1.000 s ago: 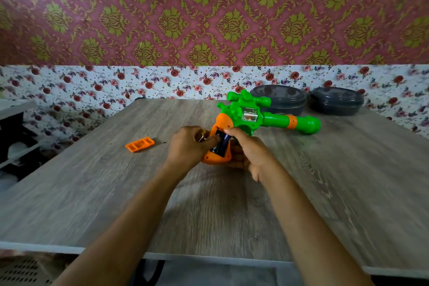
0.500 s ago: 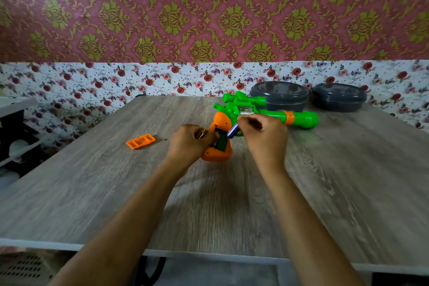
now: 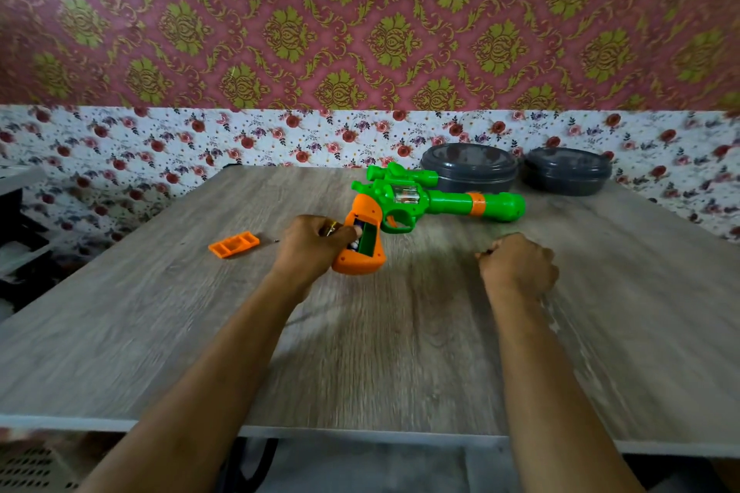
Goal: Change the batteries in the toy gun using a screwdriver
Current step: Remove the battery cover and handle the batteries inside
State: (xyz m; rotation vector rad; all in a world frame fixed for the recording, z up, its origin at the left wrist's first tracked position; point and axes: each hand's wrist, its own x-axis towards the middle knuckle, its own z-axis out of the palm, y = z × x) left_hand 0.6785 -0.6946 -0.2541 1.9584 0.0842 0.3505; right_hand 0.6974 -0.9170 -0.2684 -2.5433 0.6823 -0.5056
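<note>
The green and orange toy gun (image 3: 416, 198) lies on its side on the wooden table (image 3: 400, 352), barrel pointing right. Its battery compartment (image 3: 366, 238) in the orange grip is open, and a battery end shows inside by my fingers. My left hand (image 3: 314, 244) grips the orange grip from the left, fingertips at the compartment. My right hand (image 3: 518, 268) rests on the table to the right of the gun, apart from it, fingers curled round a battery with only a dark tip showing. The orange battery cover (image 3: 234, 245) lies left of my left hand. No screwdriver is in view.
Two dark grey lidded containers (image 3: 470, 168) (image 3: 566, 170) stand at the table's back edge behind the gun's barrel. A tiny dark item (image 3: 276, 241), perhaps a screw, lies just right of the cover. A shelf unit (image 3: 16, 212) stands off the table's left side.
My right hand lifted a blue battery out of the grip and carried it right, down to the table. The gun now lies flat; my left hand stays on the grip.
</note>
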